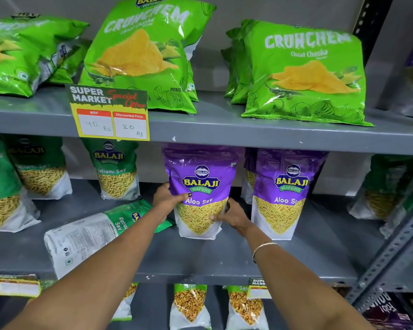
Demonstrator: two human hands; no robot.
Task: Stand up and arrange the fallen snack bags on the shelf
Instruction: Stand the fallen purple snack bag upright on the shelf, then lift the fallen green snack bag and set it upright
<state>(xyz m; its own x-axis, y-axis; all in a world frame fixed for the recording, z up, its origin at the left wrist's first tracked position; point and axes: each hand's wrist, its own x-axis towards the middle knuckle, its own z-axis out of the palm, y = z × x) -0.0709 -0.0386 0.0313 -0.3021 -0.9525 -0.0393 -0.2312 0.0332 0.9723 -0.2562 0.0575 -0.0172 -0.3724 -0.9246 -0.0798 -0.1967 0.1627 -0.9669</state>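
A purple Aloo Sev bag (202, 177) stands upright on the middle shelf (224, 258). My left hand (166, 198) grips its left edge and my right hand (234, 216) holds its lower right side. A second purple Aloo Sev bag (284, 194) stands upright just to the right, with another partly hidden behind it. A green Ratlami Sev bag (91, 234) lies flat on its front at the left of my left forearm, its top pointing right. Behind it a green Ratlami Sev bag (116, 170) stands upright.
More green sev bags (34, 167) stand at the far left and at the far right (386, 186). Green Crunchem chip bags (303, 72) lean on the upper shelf above a price tag (110, 115). Bags (188, 303) fill the shelf below. A slotted metal upright (391, 253) bounds the right.
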